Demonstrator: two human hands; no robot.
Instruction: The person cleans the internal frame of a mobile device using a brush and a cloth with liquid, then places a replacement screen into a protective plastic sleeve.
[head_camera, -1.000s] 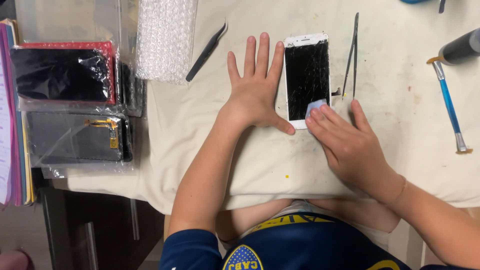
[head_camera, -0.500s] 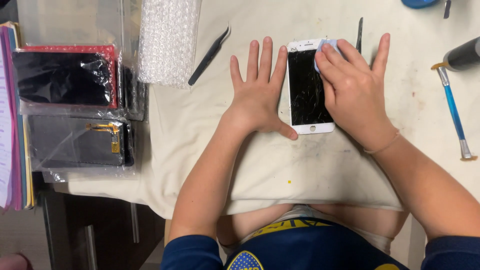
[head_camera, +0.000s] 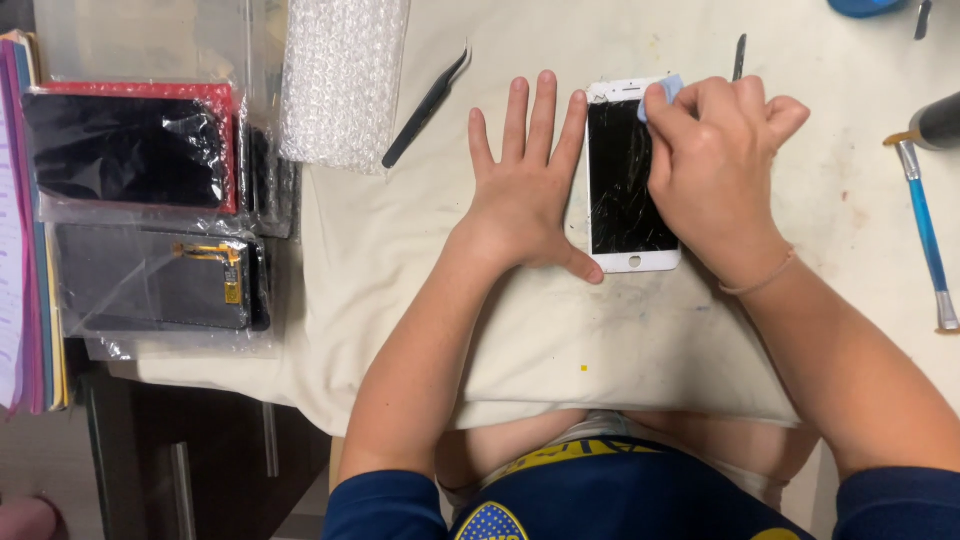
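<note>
On the cream cloth-covered worktable (head_camera: 400, 290), head view: one white-framed smartphone with a cracked black glass screen (head_camera: 622, 180), lying flat, long axis running away from the person, its round button end nearest the body.

Left hand (head_camera: 525, 190): laid flat, palm down, on the cloth just left of the phone; four fingers spread slightly apart and pointing away from the body, the thumb stretched out so that its tip touches the phone's lower left corner. It holds nothing.

Right hand (head_camera: 715, 170): resting over the phone's right edge and upper right corner, fingers curled together and pinched on one small pale blue wiping pad (head_camera: 662, 93), pressed against the top of the screen beside the white upper border.

Condition of phone: glass shows a web of fine cracks, densest across the lower half; white frame intact at both ends where visible.

Count of other items:
- one pair of black tweezers (head_camera: 428, 95), left of the left hand's fingertips;
- one slim dark pointed tool (head_camera: 739, 58), above the right hand, partly hidden;
- one blue-handled screwdriver with a metal tip (head_camera: 925, 235), far right;
- one roll of clear bubble wrap (head_camera: 343, 75);
- two bagged dark phone screens, one on a red backing (head_camera: 130, 150), one with a yellow flex strip (head_camera: 160, 280).
</note>
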